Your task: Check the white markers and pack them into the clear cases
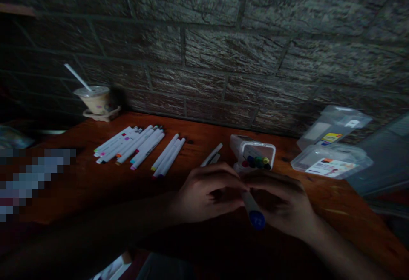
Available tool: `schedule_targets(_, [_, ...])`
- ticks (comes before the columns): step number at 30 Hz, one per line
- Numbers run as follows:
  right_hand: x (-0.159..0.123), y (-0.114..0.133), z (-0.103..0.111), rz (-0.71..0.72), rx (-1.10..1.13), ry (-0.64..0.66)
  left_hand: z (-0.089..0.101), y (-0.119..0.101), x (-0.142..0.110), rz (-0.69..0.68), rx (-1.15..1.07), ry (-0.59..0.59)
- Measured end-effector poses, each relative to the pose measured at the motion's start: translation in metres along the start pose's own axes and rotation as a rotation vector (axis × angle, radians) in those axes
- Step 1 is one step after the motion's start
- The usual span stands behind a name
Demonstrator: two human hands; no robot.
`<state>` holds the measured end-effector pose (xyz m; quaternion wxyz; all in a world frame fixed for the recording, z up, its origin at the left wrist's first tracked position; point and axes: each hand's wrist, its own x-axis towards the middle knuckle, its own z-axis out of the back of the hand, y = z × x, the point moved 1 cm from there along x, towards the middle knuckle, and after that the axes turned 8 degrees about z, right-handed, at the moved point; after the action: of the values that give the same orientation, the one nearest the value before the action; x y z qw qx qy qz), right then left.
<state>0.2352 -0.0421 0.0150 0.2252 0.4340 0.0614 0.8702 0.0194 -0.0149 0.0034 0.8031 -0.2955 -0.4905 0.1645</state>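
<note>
Between my two hands is a white marker with a blue end cap numbered 72, its capped end tilted toward me. My left hand pinches it from the left side, and my right hand has its fingers closed on it from the right. Just beyond them a clear plastic case lies on its side, its open end facing me. Several markers with coloured ends are inside it. One or two loose markers lie left of the case, partly hidden by my left hand.
A spread of white markers lies at the left, with a small group of markers beside it. A drink cup with a straw stands at the back left. Clear plastic boxes sit at the right, against the brick wall.
</note>
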Motion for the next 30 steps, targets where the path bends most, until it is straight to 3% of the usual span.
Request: schedule_targets(30, [-0.0047,-0.0046,-0.006,-0.025,0.079,0.01,-0.0005,0.0056,-0.0025,-0.013,0.027,0.005])
